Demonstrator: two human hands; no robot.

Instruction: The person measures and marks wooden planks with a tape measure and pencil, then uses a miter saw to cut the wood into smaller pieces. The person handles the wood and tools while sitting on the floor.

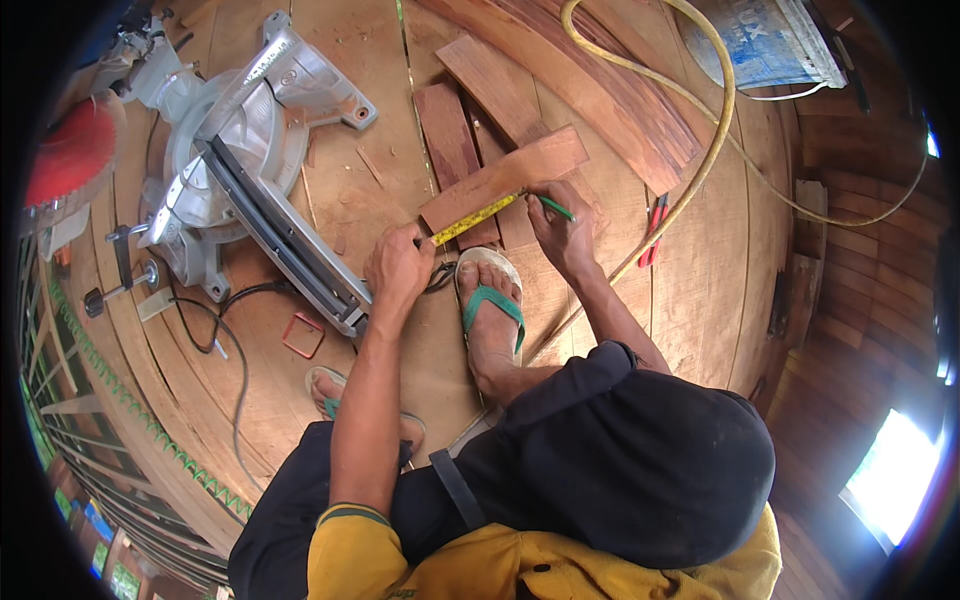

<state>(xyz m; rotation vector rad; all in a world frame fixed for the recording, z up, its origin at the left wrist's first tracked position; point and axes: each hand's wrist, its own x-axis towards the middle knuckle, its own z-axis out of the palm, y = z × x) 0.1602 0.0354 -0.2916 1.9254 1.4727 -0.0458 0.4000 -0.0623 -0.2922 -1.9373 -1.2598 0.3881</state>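
A yellow tape measure (475, 219) is stretched along the near edge of a short reddish-brown board (508, 178). My left hand (400, 265) is closed round the tape's case end, at the board's left end. At the other end of the blade, my right hand (563, 225) grips a green pen (556, 208), its tip close to the tape and the wood. The board lies across other short planks (447, 130) on the wooden floor. My sandalled foot (492, 300) stands just below the tape.
A miter saw (240, 140) with a red blade disc (75, 160) stands at the left. Long boards (590, 90) lie at the far side, crossed by a yellow hose (728, 100). Red-handled pliers (654, 230) lie to the right, and a blue-and-white bucket (760, 45) sits far right.
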